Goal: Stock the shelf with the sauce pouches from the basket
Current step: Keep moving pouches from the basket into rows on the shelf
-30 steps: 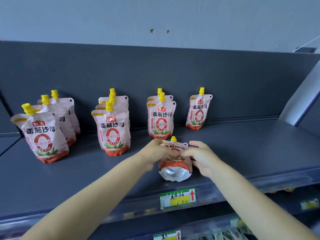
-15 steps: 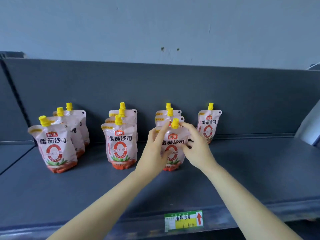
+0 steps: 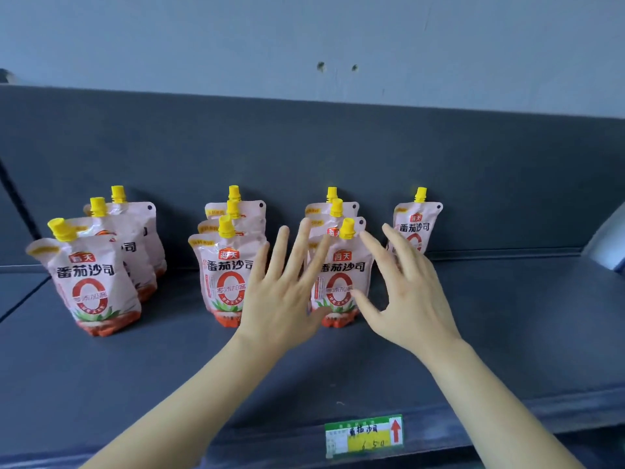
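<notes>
White and red sauce pouches with yellow caps stand in four columns on the dark grey shelf (image 3: 507,333). The front pouch of the third column (image 3: 345,275) stands upright by itself. My left hand (image 3: 280,292) hovers just left of it with fingers spread, holding nothing. On the pouch's right, my right hand (image 3: 406,292) also has its fingers apart and empty. A single pouch (image 3: 414,226) leans against the back panel at the far right. The left column's front pouch (image 3: 89,279) and the second column's front pouch (image 3: 226,275) stand upright. No basket is visible.
A green and yellow price tag (image 3: 363,434) sits on the shelf's front lip. The shelf's grey back panel (image 3: 338,147) rises behind the pouches, with a pale wall above. Bare shelf surface spreads to the right of the last pouch.
Both hands carried a pouch from the shelf's front edge back to the third column, stood it upright, then let go and opened away from it.
</notes>
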